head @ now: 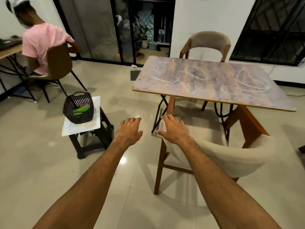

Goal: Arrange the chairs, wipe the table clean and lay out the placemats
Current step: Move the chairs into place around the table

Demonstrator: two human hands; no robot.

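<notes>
A wooden table with white scribble marks on its top stands at the right. A beige padded chair with brown legs stands at its near side, turned askew. A second beige chair stands at the far side. My right hand hovers over the near chair's left arm, fingers spread, holding nothing. My left hand floats open above the floor, left of that chair. A placemat lies on a black stool, under a black basket with green things in it.
A person in a pink shirt sits on a brown chair at a desk at the far left. Glass doors stand behind. A dark mat lies on the tiled floor beyond the table.
</notes>
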